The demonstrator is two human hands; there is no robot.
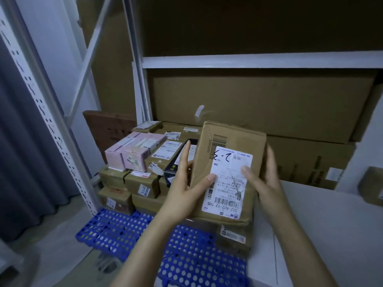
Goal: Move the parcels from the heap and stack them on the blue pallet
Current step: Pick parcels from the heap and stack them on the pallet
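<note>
Both hands grip one parcel (pixel 238 139), held above the pallet (pixel 186 255) in front of the stack (pixel 141 162). The left hand (pixel 182 183) clasps its left edge and the right hand (pixel 267 179) its right edge. Both thumbs press the label (pixel 228 195), with the fingers wrapped behind.

Left grip (pixel 183 187) and right grip (pixel 267 175) — both clasping the parcel (pixel 232 139).

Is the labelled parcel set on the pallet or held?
Held: the parcel is tilted, gripped at its sides by the left hand and right hand, over the pallet.
</note>
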